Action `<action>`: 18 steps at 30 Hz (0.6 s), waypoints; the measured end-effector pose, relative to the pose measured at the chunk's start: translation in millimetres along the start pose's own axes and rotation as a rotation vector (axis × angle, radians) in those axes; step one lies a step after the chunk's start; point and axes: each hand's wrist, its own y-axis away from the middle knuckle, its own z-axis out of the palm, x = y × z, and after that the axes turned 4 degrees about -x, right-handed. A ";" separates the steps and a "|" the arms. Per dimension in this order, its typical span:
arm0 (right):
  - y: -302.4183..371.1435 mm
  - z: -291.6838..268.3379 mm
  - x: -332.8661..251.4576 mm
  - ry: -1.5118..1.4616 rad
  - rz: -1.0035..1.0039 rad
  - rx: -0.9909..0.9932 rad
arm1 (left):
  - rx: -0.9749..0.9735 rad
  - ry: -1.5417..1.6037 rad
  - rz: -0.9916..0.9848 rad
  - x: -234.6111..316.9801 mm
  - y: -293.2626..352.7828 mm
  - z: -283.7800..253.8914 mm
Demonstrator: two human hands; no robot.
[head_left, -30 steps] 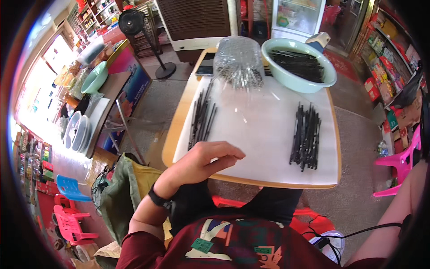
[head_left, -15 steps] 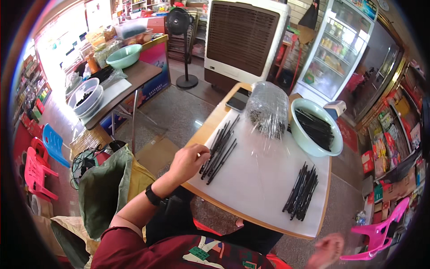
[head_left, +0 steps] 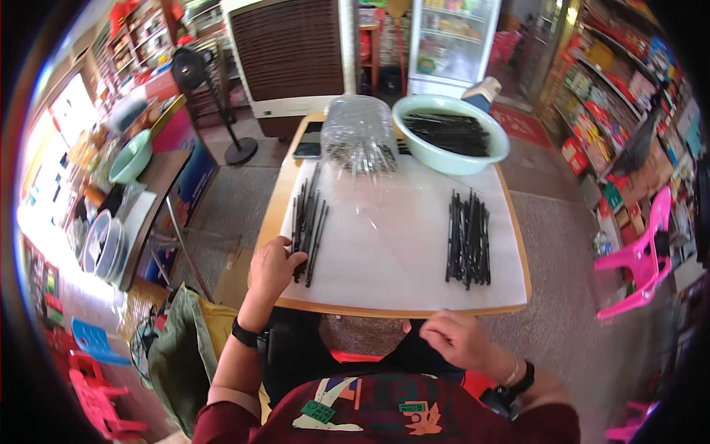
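A seated person's left hand [head_left: 275, 265] rested on the near end of a bundle of black sticks [head_left: 308, 220] at the left of the white-topped table [head_left: 392, 251], fingers curled loosely over them, seemingly gathering a few. Closing the grip properly looked like the next need. The right hand [head_left: 458, 339] hovered empty, half-curled, below the table edge. The sticks were thin, dark and straight; a second pile [head_left: 467, 237] lay to the right.
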 end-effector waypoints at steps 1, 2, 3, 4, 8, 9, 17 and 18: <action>-6.2 7.8 0.5 0.002 -0.091 -0.044 | -0.025 -0.014 0.023 -2.0 -0.4 -2.0; -14.8 12.5 -3.7 0.051 -0.165 -0.050 | -0.026 0.019 0.019 -8.0 -1.3 -3.0; -24.6 14.7 -8.8 0.110 -0.222 -0.058 | -0.043 0.059 0.022 -13.9 -5.0 0.0; -31.9 16.3 -12.2 0.081 -0.238 -0.048 | -0.048 0.079 0.056 -19.6 -7.4 -1.0; -68.6 11.7 -1.9 -0.017 -0.197 -0.056 | -0.054 0.223 0.064 -24.2 -9.2 -13.8; -75.9 6.6 3.8 0.003 -0.158 -0.060 | -0.094 0.302 -0.010 -21.1 -8.2 -14.5; -130.0 -46.0 -0.4 -0.348 0.166 -0.074 | 0.078 0.777 0.236 15.1 6.5 -15.0; -134.6 -38.0 1.6 -0.386 0.134 -0.074 | -0.019 0.738 0.303 33.5 12.0 -14.2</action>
